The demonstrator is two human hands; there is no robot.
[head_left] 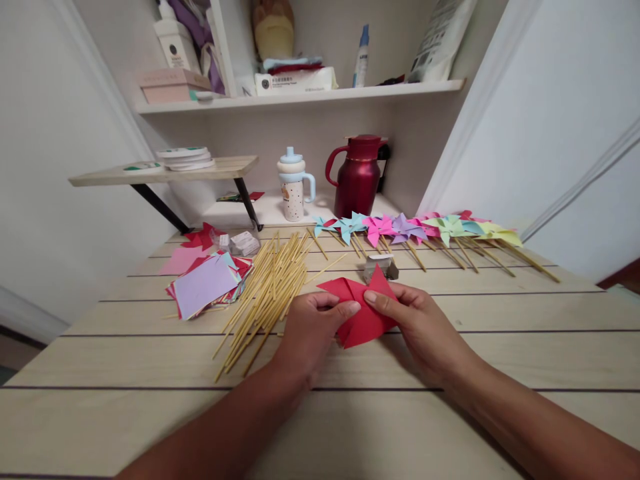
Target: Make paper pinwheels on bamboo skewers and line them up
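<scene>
A red paper pinwheel piece (pixel 364 328), cut and partly folded, is held just above the table between both hands. My left hand (pixel 314 327) pinches its left side, thumb on top. On the right side, the thumb of my right hand (pixel 419 319) presses near the middle of the paper, with the fingers behind it. Just beyond the paper stands a small open box (pixel 381 268). A heap of thin wooden sticks (pixel 267 293) lies to the left of my left hand. Farther left is a pile of coloured paper sheets (pixel 207 285), a lilac one on top.
Finished pinwheels on sticks (pixel 407 229) lie in a row at the back right. Behind them stand a dark red jug (pixel 357 180) and a pale blue-lidded cup (pixel 293 190). A small raised wooden shelf (pixel 225 168) carries white rolls at the left.
</scene>
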